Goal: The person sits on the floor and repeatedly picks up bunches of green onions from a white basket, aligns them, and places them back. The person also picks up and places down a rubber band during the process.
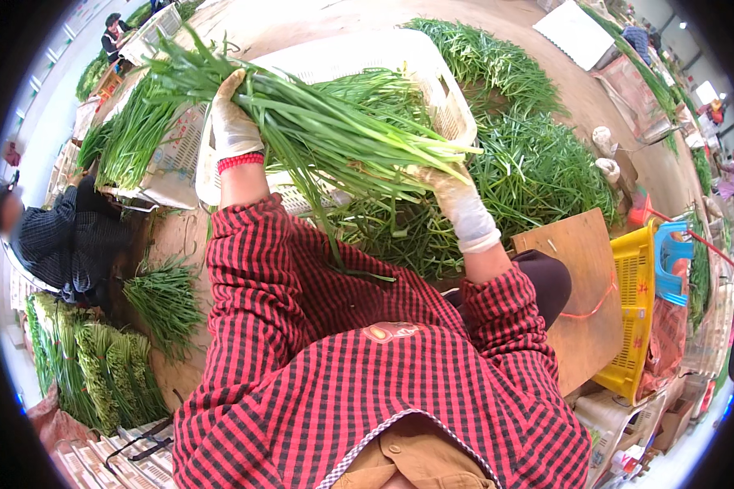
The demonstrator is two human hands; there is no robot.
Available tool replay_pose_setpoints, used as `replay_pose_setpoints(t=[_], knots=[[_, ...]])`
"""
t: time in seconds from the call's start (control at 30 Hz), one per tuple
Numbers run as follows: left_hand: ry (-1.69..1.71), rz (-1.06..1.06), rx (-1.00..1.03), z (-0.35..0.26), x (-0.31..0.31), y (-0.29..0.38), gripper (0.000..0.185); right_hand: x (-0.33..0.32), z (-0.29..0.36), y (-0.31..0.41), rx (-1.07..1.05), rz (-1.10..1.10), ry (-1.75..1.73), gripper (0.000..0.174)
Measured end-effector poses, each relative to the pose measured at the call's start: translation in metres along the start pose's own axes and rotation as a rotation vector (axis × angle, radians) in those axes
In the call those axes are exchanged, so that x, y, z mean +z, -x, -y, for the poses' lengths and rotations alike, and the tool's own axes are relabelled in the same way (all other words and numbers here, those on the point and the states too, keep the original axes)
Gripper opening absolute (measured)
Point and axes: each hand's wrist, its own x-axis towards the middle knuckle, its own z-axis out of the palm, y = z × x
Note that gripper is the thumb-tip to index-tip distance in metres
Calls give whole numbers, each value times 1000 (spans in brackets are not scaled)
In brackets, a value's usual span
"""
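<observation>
A loose bunch of long green garlic chives (336, 122) spans both my hands above a white plastic crate (373, 50). My left hand (235, 119), in a soiled pale glove with a red bead bracelet at the wrist, grips the leafy end. At the pale stem ends is my right hand (455, 202), also gloved; its fingers are partly hidden behind the stems. A few leaves droop from the bunch toward my red-and-black checked smock (367, 379). More chives (373, 85) lie inside the crate.
Heaped chives (526, 159) cover the floor beyond and right of the crate. A wooden board (578, 293) and a yellow crate (633, 318) stand at my right. On the left sit a co-worker (67, 238), a chive-topped crate (171, 153) and tied bundles (98, 367).
</observation>
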Motion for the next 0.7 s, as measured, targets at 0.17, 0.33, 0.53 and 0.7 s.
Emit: replay_pose_setpoints(t=[0.17,0.33,0.53,0.7], knots=[[-12,39,46,5,4,-19,8,-31,28,16,-318,144,955,26],[-11,-66,-68,7,16,-31,5,-47,48,28,-210,41,764,20],[-146,-23,24,1,49,-37,7,-71,68,45,-170,-126,583,32],[-70,-71,76,-45,57,-66,10,-108,65,56,73,-168,560,33]])
